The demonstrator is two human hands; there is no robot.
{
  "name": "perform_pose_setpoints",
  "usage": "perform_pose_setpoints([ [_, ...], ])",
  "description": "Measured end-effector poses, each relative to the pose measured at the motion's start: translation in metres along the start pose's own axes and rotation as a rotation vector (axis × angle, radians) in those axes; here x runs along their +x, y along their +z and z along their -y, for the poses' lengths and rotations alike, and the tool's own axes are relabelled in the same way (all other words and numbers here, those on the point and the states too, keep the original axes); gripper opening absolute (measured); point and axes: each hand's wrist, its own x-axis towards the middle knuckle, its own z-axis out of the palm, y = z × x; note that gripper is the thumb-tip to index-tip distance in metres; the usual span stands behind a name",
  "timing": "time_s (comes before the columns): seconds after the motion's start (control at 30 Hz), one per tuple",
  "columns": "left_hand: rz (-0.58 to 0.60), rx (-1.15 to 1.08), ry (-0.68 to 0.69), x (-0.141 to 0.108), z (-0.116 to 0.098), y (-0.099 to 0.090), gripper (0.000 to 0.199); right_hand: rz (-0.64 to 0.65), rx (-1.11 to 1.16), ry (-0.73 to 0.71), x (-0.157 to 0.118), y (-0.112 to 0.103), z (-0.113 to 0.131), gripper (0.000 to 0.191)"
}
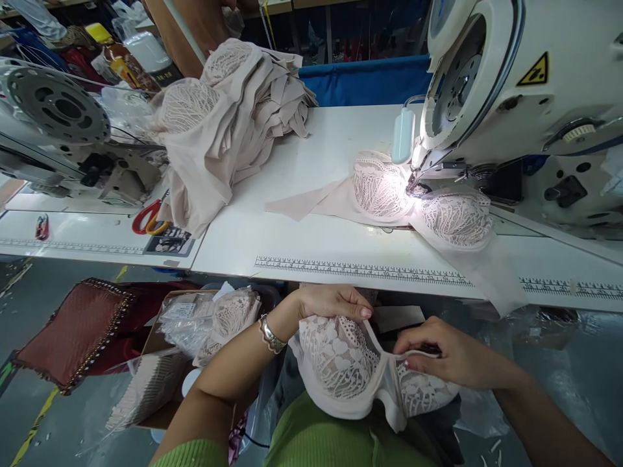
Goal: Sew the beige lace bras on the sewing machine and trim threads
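A pale lace bra (341, 363) lies over my lap, below the table's front edge. My left hand (335, 302) grips the upper edge of its left cup, thumb against the fingers. On the other side, my right hand (433, 350) pinches the top edge of the right cup near the centre. A second pale bra (452, 217) rests on the table under the lit needle area of the sewing machine (487, 97), apart from both hands. One of its wings hangs over the front edge.
Pale bras (233, 117) are heaped at the table's back left, beside another machine (63, 117). Scissors (148, 219) with red and orange handles lie near it. Left of my lap stands a box (150, 408) with bagged pieces, beside a dark red cushion (78, 331).
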Motion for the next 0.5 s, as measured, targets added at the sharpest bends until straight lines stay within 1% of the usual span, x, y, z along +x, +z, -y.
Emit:
perform_pose_setpoints([
  [0.03,-0.047,0.080,-0.007,-0.001,0.003,0.004,0.062,0.029,0.029,-0.006,0.001,0.002,-0.001,0.039],
  [0.07,-0.146,0.195,-0.008,-0.003,0.006,0.011,0.057,0.061,0.071,-0.011,0.001,0.004,-0.003,0.041],
  [0.1,-0.283,0.330,0.003,-0.006,0.009,0.019,0.049,0.087,0.124,-0.019,0.000,0.006,-0.007,0.043],
  [0.13,-0.453,0.481,0.031,-0.011,0.012,0.030,0.038,0.100,0.177,-0.024,-0.001,0.008,-0.012,0.044],
  [0.17,-0.649,0.603,0.090,-0.018,0.014,0.043,0.026,0.091,0.229,-0.026,-0.002,0.011,-0.018,0.045],
  [0.2,-0.754,0.673,0.175,-0.026,0.017,0.056,0.020,0.051,0.282,-0.023,-0.005,0.014,-0.025,0.045],
  [0.23,-0.783,0.704,0.243,-0.034,0.020,0.068,0.019,-0.019,0.338,-0.024,-0.008,0.018,-0.032,0.046],
  [0.27,-0.773,0.690,0.279,-0.042,0.023,0.079,0.019,-0.120,0.394,-0.023,-0.011,0.022,-0.040,0.047],
  [0.3,-0.721,0.643,0.277,-0.049,0.027,0.089,0.021,-0.251,0.446,-0.021,-0.014,0.026,-0.046,0.049],
  [0.33,-0.613,0.569,0.235,-0.054,0.032,0.097,0.025,-0.386,0.493,-0.021,-0.017,0.031,-0.051,0.050],
  [0.37,-0.537,0.473,0.212,-0.057,0.036,0.104,0.029,-0.512,0.531,-0.019,-0.020,0.035,-0.055,0.051],
  [0.4,-0.489,0.370,0.199,-0.057,0.041,0.108,0.034,-0.618,0.561,-0.016,-0.022,0.040,-0.056,0.052],
  [0.43,-0.468,0.246,0.195,-0.056,0.044,0.111,0.040,-0.698,0.583,-0.008,-0.023,0.046,-0.055,0.052],
  [0.5,-0.488,0.011,0.210,-0.051,0.049,0.114,0.052,-0.788,0.598,0.010,-0.021,0.055,-0.045,0.051],
])
